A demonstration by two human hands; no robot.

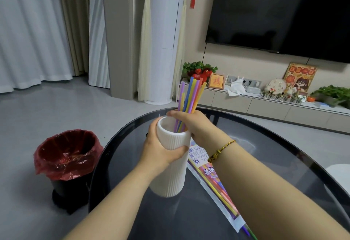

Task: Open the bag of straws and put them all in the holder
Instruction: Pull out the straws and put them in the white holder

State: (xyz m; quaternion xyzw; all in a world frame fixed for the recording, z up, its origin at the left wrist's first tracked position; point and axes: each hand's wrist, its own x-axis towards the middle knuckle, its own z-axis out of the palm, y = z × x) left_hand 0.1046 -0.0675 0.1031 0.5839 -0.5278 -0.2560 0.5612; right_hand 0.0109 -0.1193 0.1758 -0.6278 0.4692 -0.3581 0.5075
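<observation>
Holder point(170, 179): white ribbed cylinder, mouth open, leaning a little to the left; whether its base rests on the counter point(274, 156) cannot be told
Contents: lower ends of a mixed bundle of coloured straws point(191, 95), purple, yellow, blue and orange, upper ends fanning well above the rim
Left grip point(161, 150): fingers and thumb wrapped round the holder's upper wall
Right grip point(191, 122): curled round the bundle just above the rim; gold bracelet point(221, 149) on the wrist
Straw bag point(212, 177): clear printed packet lying flat on the counter just right of the holder, partly under the right forearm, with several straws inside; a few tips stick out at its near end
Waste bin point(68, 154): black, red liner, on the floor point(56, 114) just beside the counter's left edge
Counter: dark glass, rounded edge, bare glass to the right of the bag
Room: television point(280, 12) on the wall, low cabinet point(265, 107) with potted plants and ornaments, white curtains point(28, 31) at left
</observation>
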